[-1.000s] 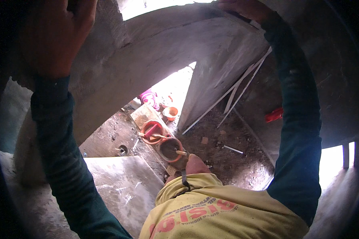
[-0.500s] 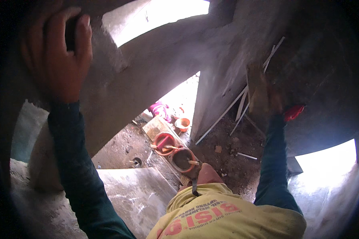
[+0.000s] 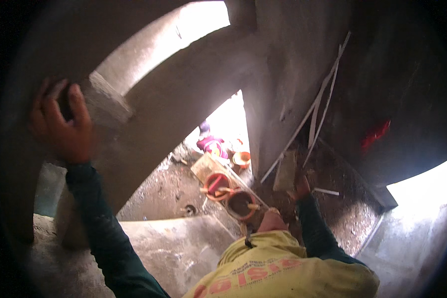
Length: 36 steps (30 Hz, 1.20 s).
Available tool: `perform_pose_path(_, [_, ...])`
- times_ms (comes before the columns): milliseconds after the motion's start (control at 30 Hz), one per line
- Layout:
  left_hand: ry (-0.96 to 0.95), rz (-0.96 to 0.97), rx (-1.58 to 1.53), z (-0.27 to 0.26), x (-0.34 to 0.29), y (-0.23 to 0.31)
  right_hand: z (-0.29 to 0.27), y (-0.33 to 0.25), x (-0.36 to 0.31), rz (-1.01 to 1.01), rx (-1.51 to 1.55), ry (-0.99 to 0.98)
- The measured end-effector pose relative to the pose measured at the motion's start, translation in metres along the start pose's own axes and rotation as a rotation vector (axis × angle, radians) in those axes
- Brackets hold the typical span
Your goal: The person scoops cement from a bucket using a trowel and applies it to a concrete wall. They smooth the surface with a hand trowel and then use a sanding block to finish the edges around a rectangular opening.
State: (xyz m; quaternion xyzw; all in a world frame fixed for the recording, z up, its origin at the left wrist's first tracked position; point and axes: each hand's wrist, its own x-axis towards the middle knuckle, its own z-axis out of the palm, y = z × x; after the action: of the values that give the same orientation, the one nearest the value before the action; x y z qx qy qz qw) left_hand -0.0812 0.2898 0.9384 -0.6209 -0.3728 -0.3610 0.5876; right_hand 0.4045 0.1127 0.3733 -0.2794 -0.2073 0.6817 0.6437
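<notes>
Being held up at the left of the frame, the left hand (image 3: 64,126) is seen empty, fingers loosely curled, contact with the grey wall (image 3: 151,111) uncertain. Right of the nearer orange bucket (image 3: 229,213), a flat board (image 3: 284,173), apparently clamped in the right hand (image 3: 302,187), has been brought down, so overhead work with it seems interrupted.

An unfinished building site: bare grey wall (image 3: 184,92) right of the left hand's (image 3: 67,131) fingers, rough dirt floor (image 3: 154,186) and orange buckets (image 3: 228,206) left of the right hand's (image 3: 302,187) fingers, long pale strips (image 3: 292,137) beyond them.
</notes>
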Motion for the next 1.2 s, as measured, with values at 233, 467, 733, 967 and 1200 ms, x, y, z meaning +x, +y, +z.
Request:
perform_pose_path(233, [-0.229,-0.166,-0.109,-0.045,-0.046,0.002,0.015,0.013,0.017,0.086,0.371,0.039])
perform_pose_path(467, [-0.791,-0.482,-1.248,-0.139,-0.169,0.181,0.067,0.003,0.0,0.302,0.435,0.102])
perform_pose_path(733, [-1.572,-1.982,-1.626,-0.228,-0.371,0.389,0.022,0.097,-0.026,0.398,-0.548,0.048])
perform_pose_path(967, [-0.905,-2.793,-1.261,-0.277,-0.493,0.459,-0.004,0.21,-0.078,0.307,-1.042,-0.226])
perform_pose_path(1200, [-1.15,-2.15,-1.027,-0.26,-0.613,0.471,-0.082,0.315,-0.049,0.752,-0.468,0.043])
